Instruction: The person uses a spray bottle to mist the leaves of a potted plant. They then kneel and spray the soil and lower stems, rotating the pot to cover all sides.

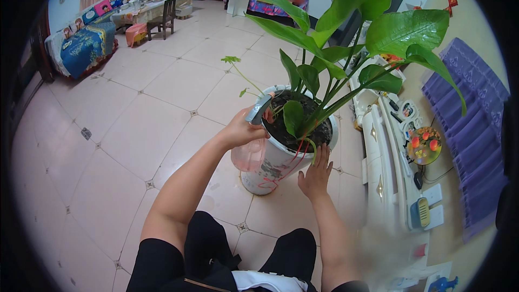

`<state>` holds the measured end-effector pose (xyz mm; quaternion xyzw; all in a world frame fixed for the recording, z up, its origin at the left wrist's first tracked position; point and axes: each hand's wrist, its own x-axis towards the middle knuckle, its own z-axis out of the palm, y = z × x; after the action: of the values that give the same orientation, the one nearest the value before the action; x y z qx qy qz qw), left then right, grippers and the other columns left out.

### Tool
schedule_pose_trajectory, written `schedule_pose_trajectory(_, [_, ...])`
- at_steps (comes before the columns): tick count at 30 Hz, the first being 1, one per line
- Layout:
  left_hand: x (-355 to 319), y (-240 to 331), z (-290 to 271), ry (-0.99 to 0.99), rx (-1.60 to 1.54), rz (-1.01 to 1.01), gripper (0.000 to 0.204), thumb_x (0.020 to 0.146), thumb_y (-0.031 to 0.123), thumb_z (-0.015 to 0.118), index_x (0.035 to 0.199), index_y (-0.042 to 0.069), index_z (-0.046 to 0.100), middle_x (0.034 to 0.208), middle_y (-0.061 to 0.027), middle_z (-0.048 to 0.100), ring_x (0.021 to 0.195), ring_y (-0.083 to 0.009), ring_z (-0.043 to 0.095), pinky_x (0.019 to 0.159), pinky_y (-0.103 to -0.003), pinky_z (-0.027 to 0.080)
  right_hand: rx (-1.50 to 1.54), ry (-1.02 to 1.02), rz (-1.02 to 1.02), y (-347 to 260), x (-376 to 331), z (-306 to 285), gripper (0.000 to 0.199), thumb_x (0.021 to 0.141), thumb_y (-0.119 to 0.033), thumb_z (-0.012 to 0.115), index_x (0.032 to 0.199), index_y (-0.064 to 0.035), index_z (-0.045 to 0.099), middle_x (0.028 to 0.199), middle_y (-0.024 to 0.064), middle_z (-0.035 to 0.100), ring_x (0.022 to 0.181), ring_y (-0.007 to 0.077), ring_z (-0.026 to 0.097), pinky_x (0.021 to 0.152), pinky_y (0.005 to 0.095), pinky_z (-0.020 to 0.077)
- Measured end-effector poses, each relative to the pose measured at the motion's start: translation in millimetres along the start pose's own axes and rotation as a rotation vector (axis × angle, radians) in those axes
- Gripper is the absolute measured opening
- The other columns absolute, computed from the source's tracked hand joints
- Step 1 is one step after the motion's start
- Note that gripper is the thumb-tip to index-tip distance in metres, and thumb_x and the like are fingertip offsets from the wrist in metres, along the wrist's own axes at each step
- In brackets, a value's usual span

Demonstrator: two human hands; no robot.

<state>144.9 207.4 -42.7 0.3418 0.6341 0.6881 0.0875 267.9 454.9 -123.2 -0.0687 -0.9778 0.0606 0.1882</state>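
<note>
Both bare forearms reach forward toward the white plant pot. The left hand is raised beside the pot's rim, fingers curled shut around a pink spray bottle with its grey nozzle at the soil's edge, wrist slightly bent. The right hand lies lower, just below the rim, palm flat against the pot's near side, fingers spread and pointing upward.
</note>
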Motion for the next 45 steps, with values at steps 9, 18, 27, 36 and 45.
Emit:
schedule_pose_trajectory(9, [27.1, 0.2, -19.9, -0.030, -0.080, -0.036, 0.028, 0.069, -0.005, 0.062, 0.096, -0.001, 0.054, 0.093, -0.0077, 0.058, 0.078, -0.0160, 0.062, 0.071, -0.030, 0.054, -0.020, -0.030, 0.012, -3.3, 0.3, -2.1, 0.095, 0.071, -0.017, 0.068, 0.145, 0.0036, 0.012, 0.154, 0.0213, 0.010, 0.144, 0.0372, 0.008, 0.110, 0.0611, 0.0175])
schedule_pose_trajectory(18, [37.6, -11.5, -30.5, 0.036, -0.156, 0.026, 0.027, 0.071, -0.003, 0.062, 0.096, 0.000, 0.053, 0.097, -0.0078, 0.056, 0.084, -0.0165, 0.060, 0.072, -0.029, 0.055, -0.044, -0.032, -0.003, 0.8, -0.4, 1.8, 0.096, 0.071, -0.018, 0.067, 0.146, 0.0029, 0.010, 0.154, 0.0216, 0.009, 0.144, 0.0373, 0.007, 0.110, 0.0607, 0.0180])
schedule_pose_trajectory(27, [35.6, -17.9, -27.4, 0.027, -0.089, -0.047, 0.029, 0.070, -0.004, 0.062, 0.098, -0.001, 0.054, 0.091, -0.0089, 0.060, 0.075, -0.0180, 0.065, 0.070, -0.032, 0.054, -0.070, -0.029, -0.012, 1.9, -0.1, 2.3, 0.098, 0.070, -0.019, 0.067, 0.146, 0.0032, 0.009, 0.154, 0.0211, 0.009, 0.144, 0.0370, 0.008, 0.110, 0.0596, 0.0191])
schedule_pose_trajectory(36, [-14.9, -32.0, -29.8, -0.035, 0.106, -0.184, 0.035, 0.068, -0.002, 0.065, 0.102, 0.000, 0.056, 0.092, -0.0097, 0.061, 0.082, -0.0185, 0.062, 0.075, -0.033, 0.053, -0.058, -0.021, 0.014, 1.3, 0.6, 5.5, 0.097, 0.070, -0.019, 0.067, 0.146, 0.0022, 0.010, 0.154, 0.0200, 0.010, 0.145, 0.0360, 0.007, 0.111, 0.0584, 0.0186])
schedule_pose_trajectory(45, [-22.5, -39.4, -26.2, -0.040, 0.148, -0.206, 0.035, 0.067, -0.006, 0.061, 0.101, -0.001, 0.055, 0.096, -0.0096, 0.058, 0.090, -0.0193, 0.059, 0.076, -0.034, 0.056, -0.047, -0.025, 0.024, -1.0, 1.1, 3.9, 0.096, 0.071, -0.019, 0.067, 0.146, 0.0019, 0.010, 0.154, 0.0195, 0.009, 0.145, 0.0353, 0.007, 0.111, 0.0585, 0.0178])
